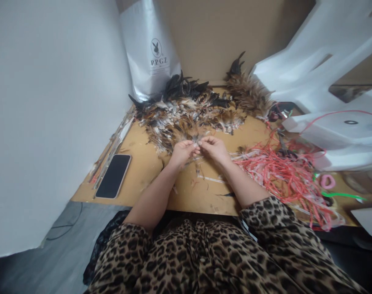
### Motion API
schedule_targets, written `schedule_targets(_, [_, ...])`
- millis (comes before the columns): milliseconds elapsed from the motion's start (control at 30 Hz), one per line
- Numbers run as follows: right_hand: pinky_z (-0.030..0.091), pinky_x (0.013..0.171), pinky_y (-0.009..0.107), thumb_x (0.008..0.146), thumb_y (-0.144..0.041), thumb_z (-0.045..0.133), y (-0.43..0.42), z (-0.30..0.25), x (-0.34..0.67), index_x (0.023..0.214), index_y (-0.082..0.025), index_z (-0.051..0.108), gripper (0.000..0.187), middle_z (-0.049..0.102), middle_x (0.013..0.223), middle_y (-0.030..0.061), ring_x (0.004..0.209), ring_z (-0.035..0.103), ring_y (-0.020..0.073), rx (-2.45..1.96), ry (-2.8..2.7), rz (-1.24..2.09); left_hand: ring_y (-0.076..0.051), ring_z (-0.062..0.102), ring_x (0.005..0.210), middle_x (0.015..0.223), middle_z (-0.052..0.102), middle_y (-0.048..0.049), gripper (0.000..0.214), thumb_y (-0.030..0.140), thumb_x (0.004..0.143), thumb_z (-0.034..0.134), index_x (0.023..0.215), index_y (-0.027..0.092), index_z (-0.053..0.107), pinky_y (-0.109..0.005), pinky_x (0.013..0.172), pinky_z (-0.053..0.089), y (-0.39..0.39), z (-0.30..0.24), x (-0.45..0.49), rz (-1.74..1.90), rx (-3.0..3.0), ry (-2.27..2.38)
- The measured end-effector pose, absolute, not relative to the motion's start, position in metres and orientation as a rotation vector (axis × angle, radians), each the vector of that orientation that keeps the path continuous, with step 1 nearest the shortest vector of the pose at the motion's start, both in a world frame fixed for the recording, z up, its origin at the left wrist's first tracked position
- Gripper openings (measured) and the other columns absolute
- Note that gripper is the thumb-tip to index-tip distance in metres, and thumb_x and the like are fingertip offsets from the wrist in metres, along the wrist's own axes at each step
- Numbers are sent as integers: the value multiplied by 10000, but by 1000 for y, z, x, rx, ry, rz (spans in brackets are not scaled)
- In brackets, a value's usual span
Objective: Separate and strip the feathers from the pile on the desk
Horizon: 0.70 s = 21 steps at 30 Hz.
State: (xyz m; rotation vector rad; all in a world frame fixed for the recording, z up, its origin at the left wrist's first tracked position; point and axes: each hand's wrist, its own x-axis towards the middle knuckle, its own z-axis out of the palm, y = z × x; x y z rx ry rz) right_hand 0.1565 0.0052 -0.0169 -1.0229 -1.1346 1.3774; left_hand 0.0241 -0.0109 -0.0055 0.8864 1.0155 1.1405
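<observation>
A broad heap of brown, black and white feathers [192, 108] covers the far middle of a tan board table [143, 171]. My left hand [183, 152] and my right hand [214, 148] meet at the near edge of that heap, fingertips pinched together on a small bunch of feathers [199, 141]. Both hands are closed in a pinch. A few loose feathers and pale strips lie on the board just below my wrists.
A black smartphone [114, 175] lies at the left. A tangle of red and pink plastic string [284, 173] spreads at the right, with green string [341, 195] and white foam sheets [333, 69] beyond. A silver bag [150, 49] stands behind. A white wall [51, 114] closes the left.
</observation>
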Motion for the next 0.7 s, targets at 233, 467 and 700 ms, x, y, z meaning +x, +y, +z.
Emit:
schedule_targets(233, [373, 499, 222, 522, -393, 752, 6, -15, 158, 606, -165, 581, 298, 588, 542, -23, 477, 487, 78, -1075, -1071, 1370, -69, 567, 526, 669, 649, -50, 144, 216, 659, 661, 706, 94, 601, -173, 492, 422, -13, -3, 26, 1127, 922, 1015])
schedule_targets(467, [394, 512, 239, 495, -382, 771, 6, -14, 160, 618, -163, 595, 307, 591, 533, -18, 478, 501, 88, -1020, -991, 1533, -46, 556, 559, 700, 647, -47, 196, 233, 649, 690, 763, 84, 636, -151, 508, 397, -11, -7, 20, 1000, 850, 884])
schedule_targets(700, [329, 437, 210, 507, -380, 765, 6, -14, 160, 666, -175, 595, 310, 533, 481, -48, 419, 424, 62, -971, -961, 1588, -36, 524, 519, 649, 611, -22, 215, 262, 639, 698, 722, 84, 610, -155, 486, 377, -9, -9, 19, 1029, 884, 872])
